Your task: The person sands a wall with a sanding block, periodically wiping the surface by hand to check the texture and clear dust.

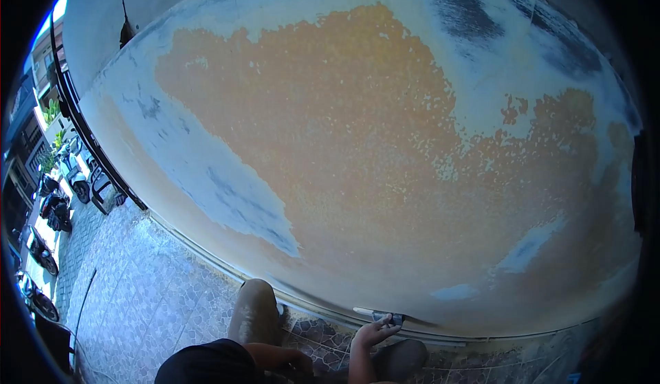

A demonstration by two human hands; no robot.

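At the wall's foot, 6 o'clock: the right hand [375, 330] reaches forward and low, its fingers wrapped around a scraper [377, 313].
Scraper: pale handle pointing to 9 o'clock, dark blade end to 3 o'clock, lying along the seam where the wall [357, 143] meets the metal rail [323, 308].
Right-hand grip: clamped on the scraper, thumb underneath and fingers curled over the top.
Left hand [292, 360]: tucked in close to the body at 6 o'clock, apparently resting by the knee. I cannot tell whether it is curled or flat, and it holds nothing visible.
Wall surface: a large orange patch through the centre, and blue-grey paint [227, 184] at 9 o'clock, along the top, and in small islands at 4 o'clock.
Footing: a boot [256, 312] stands just beside the rail at 7 o'clock on the tiled floor [158, 294].
Doing it well: judging by the low reach, the blade probably works best at a shallow angle to the surface, with short strokes along the seam so that it does not catch on the rail.
Wrist: keeping it straight and driving from the forearm would likely hold the pressure even.
Risk: a steep blade could gouge the orange layer or slip onto the tiles.
Surroundings: parked scooters [72, 171] at 9 o'clock, well apart from the hands.
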